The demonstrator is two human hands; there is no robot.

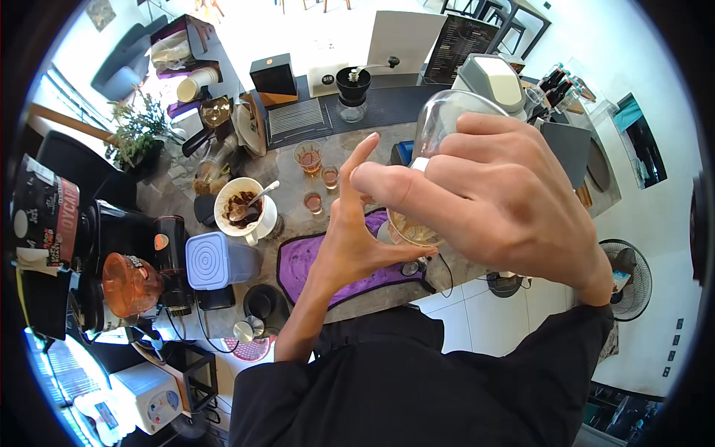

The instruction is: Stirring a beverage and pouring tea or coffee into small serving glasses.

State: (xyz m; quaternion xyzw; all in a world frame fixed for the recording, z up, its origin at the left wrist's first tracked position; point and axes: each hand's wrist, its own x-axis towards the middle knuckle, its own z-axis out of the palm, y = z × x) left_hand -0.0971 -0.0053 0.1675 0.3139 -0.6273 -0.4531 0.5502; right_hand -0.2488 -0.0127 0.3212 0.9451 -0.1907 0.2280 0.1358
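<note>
My right hand (pixel 503 195) is raised close to the camera, its fingers curled at a clear glass vessel (pixel 438 120) that is partly hidden behind them. Beneath it is a drinking glass (pixel 414 230) with pale, clear contents, largely covered by the right hand. My left hand (pixel 352 234) is beside this glass with thumb and forefinger spread wide. The thumb reaches along the glass's near side; whether it touches cannot be told. A purple cloth (pixel 304 262) with black edging lies under the left hand. Left of the hands stand a faceted glass (pixel 308 157) and two small glasses (pixel 313 202) (pixel 330 177) of amber-brown liquid.
A white dripper (pixel 262 226) holds dark coffee grounds and a spoon (pixel 262 193). Near it are a blue lidded container (pixel 209 261) and a grinder with an orange hopper (pixel 129 286). A hand grinder (pixel 353 92) stands on a dark mat at the back. A floor fan (pixel 631 279) is at right.
</note>
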